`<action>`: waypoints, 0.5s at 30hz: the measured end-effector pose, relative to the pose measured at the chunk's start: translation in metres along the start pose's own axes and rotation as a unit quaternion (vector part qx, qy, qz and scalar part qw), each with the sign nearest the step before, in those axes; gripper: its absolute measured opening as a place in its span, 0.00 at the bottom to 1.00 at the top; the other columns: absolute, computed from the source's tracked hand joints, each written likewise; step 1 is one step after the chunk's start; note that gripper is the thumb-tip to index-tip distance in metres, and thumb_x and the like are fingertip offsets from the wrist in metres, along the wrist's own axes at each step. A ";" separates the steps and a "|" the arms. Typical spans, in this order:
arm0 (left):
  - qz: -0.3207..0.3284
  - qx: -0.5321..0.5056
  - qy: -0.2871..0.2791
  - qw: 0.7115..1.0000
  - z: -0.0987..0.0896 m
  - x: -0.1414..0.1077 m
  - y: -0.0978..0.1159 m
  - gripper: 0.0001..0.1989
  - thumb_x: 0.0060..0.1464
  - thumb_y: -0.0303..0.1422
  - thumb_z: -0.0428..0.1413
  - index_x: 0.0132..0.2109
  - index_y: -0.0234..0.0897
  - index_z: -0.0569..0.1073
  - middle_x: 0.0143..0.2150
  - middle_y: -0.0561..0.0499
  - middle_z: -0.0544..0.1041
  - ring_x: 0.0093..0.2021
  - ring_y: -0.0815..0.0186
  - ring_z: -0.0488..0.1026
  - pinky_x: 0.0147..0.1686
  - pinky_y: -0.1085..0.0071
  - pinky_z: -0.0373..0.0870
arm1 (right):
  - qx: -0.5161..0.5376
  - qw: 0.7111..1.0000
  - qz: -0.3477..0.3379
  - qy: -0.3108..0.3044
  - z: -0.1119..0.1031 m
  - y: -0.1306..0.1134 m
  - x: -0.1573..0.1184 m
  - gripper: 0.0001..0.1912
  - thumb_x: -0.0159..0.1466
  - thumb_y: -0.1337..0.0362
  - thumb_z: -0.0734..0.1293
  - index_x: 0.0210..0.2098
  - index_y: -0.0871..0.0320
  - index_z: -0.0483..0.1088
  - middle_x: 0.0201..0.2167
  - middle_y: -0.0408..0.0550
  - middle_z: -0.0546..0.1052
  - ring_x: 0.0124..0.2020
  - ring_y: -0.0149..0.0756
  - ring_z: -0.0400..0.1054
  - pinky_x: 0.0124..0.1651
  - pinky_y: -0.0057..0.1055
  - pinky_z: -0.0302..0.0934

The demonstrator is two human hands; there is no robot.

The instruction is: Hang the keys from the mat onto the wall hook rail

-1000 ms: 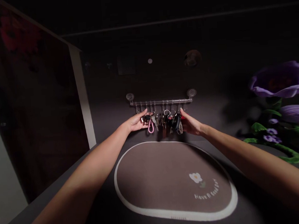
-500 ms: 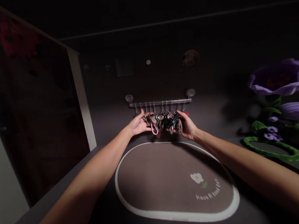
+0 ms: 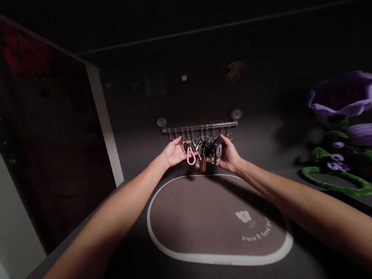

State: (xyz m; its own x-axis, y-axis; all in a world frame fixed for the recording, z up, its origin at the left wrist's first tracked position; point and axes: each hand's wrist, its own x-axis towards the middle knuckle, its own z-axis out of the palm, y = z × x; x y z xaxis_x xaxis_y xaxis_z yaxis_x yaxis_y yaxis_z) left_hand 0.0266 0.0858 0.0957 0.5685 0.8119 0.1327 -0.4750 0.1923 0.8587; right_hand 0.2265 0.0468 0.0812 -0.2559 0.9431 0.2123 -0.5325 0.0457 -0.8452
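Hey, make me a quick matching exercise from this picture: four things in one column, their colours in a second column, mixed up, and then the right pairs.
Things:
1. The looped key strap by the left hand
2. The rail of the key rack
3. The oval mat
4. The large flower

Colours:
A. Purple
B. Brown with a white border
C. Pink
D. Clear

Right pairs: 1-C, 2-D, 3-B, 4-A.
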 end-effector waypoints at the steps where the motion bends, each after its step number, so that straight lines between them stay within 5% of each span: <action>1: 0.005 -0.008 0.016 1.000 0.004 -0.001 0.002 0.17 0.57 0.38 0.42 0.39 0.27 0.67 0.31 0.41 0.74 0.36 0.59 0.73 0.45 0.55 0.67 | 0.009 1.000 0.002 0.013 0.004 -0.001 -0.001 0.21 0.59 0.47 0.53 0.29 0.57 0.64 0.23 0.48 0.72 0.26 0.36 0.67 0.29 0.36 0.64; 15: -0.026 -0.067 0.149 0.986 0.041 -0.003 0.029 0.17 0.58 0.30 0.38 0.50 0.25 0.60 0.36 0.39 0.70 0.33 0.63 0.71 0.27 0.68 0.72 | 0.093 0.988 -0.055 0.107 0.035 -0.017 0.019 0.16 0.61 0.51 0.50 0.28 0.56 0.58 0.16 0.42 0.66 0.18 0.31 0.61 0.20 0.29 0.61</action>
State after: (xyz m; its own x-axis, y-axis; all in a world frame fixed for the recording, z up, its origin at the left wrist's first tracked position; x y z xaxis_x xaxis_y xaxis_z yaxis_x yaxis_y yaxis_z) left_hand 0.0387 0.0667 0.1402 0.3807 0.9213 -0.0790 -0.5468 0.2932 0.7842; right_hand 0.2027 0.0524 0.1169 -0.0223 0.9849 0.1717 -0.6922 0.1087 -0.7134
